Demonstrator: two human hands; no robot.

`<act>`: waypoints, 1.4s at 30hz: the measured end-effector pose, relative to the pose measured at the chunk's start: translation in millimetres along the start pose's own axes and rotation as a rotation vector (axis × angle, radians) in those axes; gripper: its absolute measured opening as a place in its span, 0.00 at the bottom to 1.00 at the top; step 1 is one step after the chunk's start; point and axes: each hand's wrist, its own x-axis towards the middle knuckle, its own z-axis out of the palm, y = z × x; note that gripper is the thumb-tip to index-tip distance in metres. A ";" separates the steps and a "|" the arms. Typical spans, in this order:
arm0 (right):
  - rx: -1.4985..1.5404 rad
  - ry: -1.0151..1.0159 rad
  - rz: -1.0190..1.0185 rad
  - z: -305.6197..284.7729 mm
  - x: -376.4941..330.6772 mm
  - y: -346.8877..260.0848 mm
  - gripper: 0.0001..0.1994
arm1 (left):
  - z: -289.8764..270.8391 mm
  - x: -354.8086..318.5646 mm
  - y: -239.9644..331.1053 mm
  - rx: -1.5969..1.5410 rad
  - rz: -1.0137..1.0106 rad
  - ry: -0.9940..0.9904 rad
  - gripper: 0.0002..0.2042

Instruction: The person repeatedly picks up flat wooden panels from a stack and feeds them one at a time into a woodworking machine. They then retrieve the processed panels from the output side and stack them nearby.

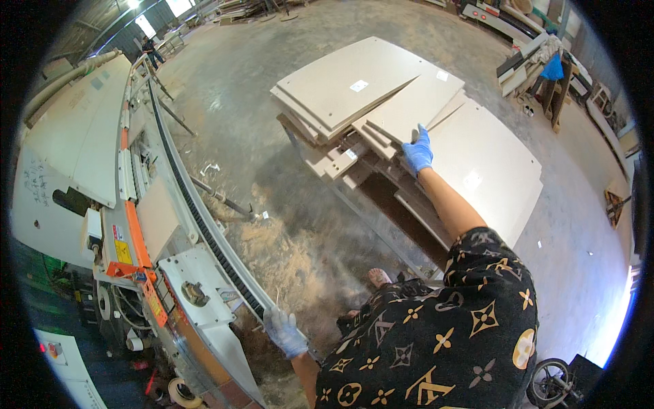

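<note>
My right hand [417, 151], in a blue glove, reaches out to a stack of pale boards. Its fingers are closed at the near edge of a narrow board [402, 112] that lies slanted between two piles; the fingertips are partly hidden. Left of it lies a pile of wide panels [340, 78] with curved edges and small white labels. Another broad panel [484, 163] lies to the right, under my forearm. My left hand [285, 332], also gloved, rests with fingers stretched out on the edge of the long machine [204, 266], beside its black ribbed track.
An orange guard [137, 235] and a small pale board [158, 217] are on the machine. Sawdust [272, 245] covers the floor between machine and stack. Leftover boards [528, 65] stand at the far right. A wheel [550, 382] shows at lower right. Another person [150, 51] is far off.
</note>
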 end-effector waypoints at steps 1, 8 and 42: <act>0.264 0.019 0.112 -4.0 8.4 2.9 0.40 | 2.5 -0.6 -3.5 0.150 0.028 0.031 0.17; 0.605 -0.091 0.712 -23.5 49.4 -21.3 0.11 | 43.1 19.8 -15.4 0.295 0.068 -0.346 0.18; 0.064 -2.171 0.598 271.8 -626.6 -138.3 0.23 | -177.5 -43.1 105.9 1.792 0.199 0.878 0.34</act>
